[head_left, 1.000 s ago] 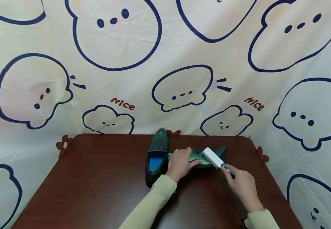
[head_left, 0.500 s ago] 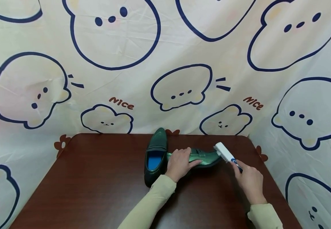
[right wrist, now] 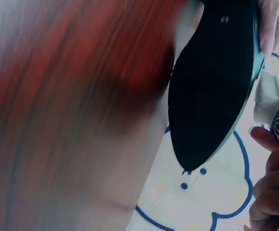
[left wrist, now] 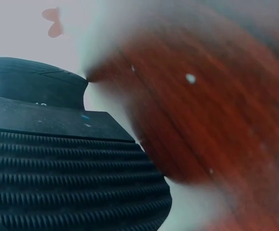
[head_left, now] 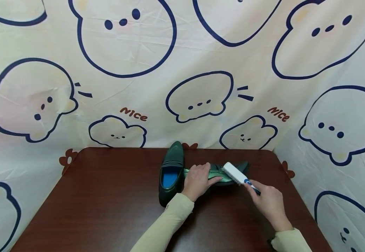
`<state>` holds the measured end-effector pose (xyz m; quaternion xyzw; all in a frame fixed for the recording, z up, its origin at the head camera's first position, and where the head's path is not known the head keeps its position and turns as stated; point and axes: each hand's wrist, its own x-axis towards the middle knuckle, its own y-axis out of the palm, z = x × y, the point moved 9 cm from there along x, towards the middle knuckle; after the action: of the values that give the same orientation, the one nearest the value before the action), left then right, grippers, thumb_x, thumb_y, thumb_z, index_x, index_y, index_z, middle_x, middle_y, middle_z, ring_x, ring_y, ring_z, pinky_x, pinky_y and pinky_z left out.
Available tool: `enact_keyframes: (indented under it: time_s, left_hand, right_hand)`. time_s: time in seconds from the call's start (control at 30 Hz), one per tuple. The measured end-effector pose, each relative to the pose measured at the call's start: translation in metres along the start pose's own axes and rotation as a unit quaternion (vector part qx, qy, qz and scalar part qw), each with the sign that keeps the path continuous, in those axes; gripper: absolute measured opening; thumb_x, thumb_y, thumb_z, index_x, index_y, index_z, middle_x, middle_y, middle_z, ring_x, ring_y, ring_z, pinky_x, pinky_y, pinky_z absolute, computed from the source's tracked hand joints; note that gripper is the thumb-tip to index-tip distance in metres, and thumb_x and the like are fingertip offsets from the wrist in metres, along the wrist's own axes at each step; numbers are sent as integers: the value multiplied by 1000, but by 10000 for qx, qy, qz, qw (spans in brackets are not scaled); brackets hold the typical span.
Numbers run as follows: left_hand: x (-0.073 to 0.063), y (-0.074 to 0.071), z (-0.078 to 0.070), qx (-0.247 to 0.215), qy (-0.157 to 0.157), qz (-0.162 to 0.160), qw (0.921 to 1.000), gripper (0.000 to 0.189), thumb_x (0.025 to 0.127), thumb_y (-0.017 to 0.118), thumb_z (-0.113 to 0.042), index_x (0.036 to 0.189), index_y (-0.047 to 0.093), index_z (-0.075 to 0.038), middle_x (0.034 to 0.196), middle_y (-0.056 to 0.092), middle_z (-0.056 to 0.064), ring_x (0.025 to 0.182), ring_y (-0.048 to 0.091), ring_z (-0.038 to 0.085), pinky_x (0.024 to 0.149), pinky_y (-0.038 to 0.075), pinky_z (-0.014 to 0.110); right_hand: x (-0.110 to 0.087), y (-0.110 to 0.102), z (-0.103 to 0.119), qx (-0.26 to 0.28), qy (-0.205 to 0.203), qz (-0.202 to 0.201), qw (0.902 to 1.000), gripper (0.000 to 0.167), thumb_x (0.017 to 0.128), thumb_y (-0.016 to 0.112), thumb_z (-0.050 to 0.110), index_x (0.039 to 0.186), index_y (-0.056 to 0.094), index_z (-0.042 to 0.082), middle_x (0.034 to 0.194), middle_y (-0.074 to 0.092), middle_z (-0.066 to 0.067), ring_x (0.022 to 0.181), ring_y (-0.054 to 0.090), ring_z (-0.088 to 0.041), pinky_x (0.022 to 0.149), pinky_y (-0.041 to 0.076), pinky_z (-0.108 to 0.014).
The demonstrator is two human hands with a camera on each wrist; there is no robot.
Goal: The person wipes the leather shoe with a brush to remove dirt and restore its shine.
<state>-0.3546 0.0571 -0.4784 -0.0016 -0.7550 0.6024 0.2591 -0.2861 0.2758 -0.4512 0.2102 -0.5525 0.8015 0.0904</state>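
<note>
My left hand [head_left: 197,180] grips a green loafer [head_left: 215,172] across its opening, with the toe pointing right. In the right wrist view that loafer's dark sole [right wrist: 209,91] faces the camera. My right hand [head_left: 268,202] holds a white-headed brush [head_left: 233,172] by its blue-and-white handle. The bristles lie against the loafer's upper, towards the toe. To the left of the held loafer stands a second green loafer [head_left: 173,159], its blue insole showing. A ribbed dark sole [left wrist: 72,178] fills the lower left of the left wrist view.
Both shoes are near the far edge of a brown wooden table [head_left: 107,196]. A pale cloth [head_left: 157,98] printed with cartoon outlines hangs behind the table and along its sides.
The brush moved right to the loafer's toe tip half a second ago and is now back left over the upper. My left hand and both loafers stay in place.
</note>
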Motion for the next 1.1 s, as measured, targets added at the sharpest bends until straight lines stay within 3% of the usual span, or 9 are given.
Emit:
enact_keyframes:
  time_s: [0.2, 0.3, 0.47, 0.7, 0.93, 1.1]
  left_hand:
    - [0, 0, 0, -25, 75, -86, 9999, 60, 91, 56, -77, 92, 63, -18, 65, 55, -4, 60, 50, 10, 62, 39, 24]
    - [-1, 0, 1, -81, 64, -113, 9999, 61, 91, 57, -76, 95, 65, -16, 65, 59, -3, 61, 55, 11, 62, 43, 25]
    - [-2, 0, 4, -169, -17, -117, 9998, 64, 90, 59, -75, 106, 69, -14, 78, 69, -1, 69, 61, 12, 69, 48, 27]
    - [2, 2, 2, -113, 113, -97, 9998, 61, 91, 55, -77, 94, 64, -17, 63, 56, -4, 60, 53, 10, 61, 41, 25]
    - [3, 6, 6, -125, -11, 67, 9999, 60, 91, 56, -77, 90, 61, -17, 59, 48, -6, 56, 47, 9, 58, 37, 24]
    - [4, 6, 6, -200, -61, 102, 9997, 59, 91, 58, -76, 90, 60, -17, 61, 49, -5, 58, 47, 9, 60, 39, 25]
  right_hand:
    - [-3, 4, 4, 16, 24, -25, 10000, 32, 91, 80, 27, 112, 79, 2, 82, 78, -15, 54, 57, -14, 47, 42, -32]
    - [-2, 7, -1, 22, 72, -11, 10000, 33, 92, 80, 28, 112, 79, 2, 84, 78, -16, 56, 61, -17, 47, 44, -34]
    - [2, 8, -19, -36, 227, -8, 9997, 36, 94, 78, 30, 116, 78, 1, 89, 78, -19, 64, 69, -27, 49, 49, -39]
    - [6, 1, -46, -287, 523, -190, 9980, 38, 94, 77, 30, 116, 76, -1, 91, 77, -23, 65, 69, -32, 49, 49, -42]
    - [5, -2, -36, -4, 611, 83, 9981, 37, 96, 75, 31, 119, 76, 2, 100, 78, -22, 76, 72, -31, 62, 56, -49]
    - [6, -4, -25, 40, 539, 288, 9981, 39, 96, 75, 34, 120, 77, 4, 100, 78, -19, 74, 70, -26, 63, 56, -47]
